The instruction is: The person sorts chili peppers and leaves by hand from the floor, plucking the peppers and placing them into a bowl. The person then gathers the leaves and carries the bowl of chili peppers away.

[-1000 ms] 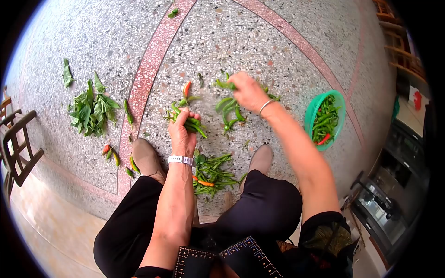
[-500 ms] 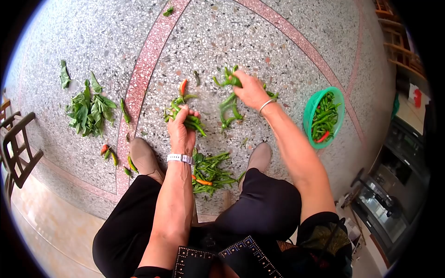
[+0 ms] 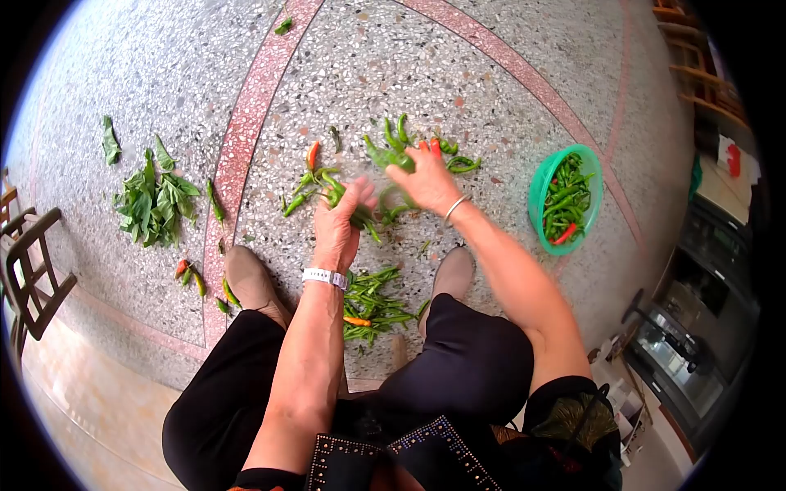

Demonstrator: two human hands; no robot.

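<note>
Grips several green chillies [image 3: 332,190] in the left hand [image 3: 337,222], with blurred fingers curled round them and pointed ends sticking out on both sides. Clasps a second bunch of green chillies [image 3: 383,155] in the right hand [image 3: 427,182], with fingers drawn together over it; cannot tell through the blur how many, or whether touching the floor [image 3: 491,90]. Has both hands near each other but apart, in front of the shoes [image 3: 252,282]. Wears a watch with a pale strap [image 3: 325,277] on the left wrist and a bangle [image 3: 455,209] on the right.

Has a curved green chilli [image 3: 464,164] just beside the right hand, and an orange-red chilli [image 3: 313,154] lying beyond the left. Shows a heap [image 3: 378,299] of thin green pieces between the shoes, pods or stems, cannot tell which, with an orange chilli [image 3: 358,322] on top. Has a green basket [image 3: 537,196] well off to the right, holding more chillies [image 3: 566,188], mostly green, with a red one [image 3: 565,235] near the front. Has leafy greens [image 3: 155,203] piled to the left, beyond a few loose chillies [image 3: 199,282] near the left shoe.
</note>
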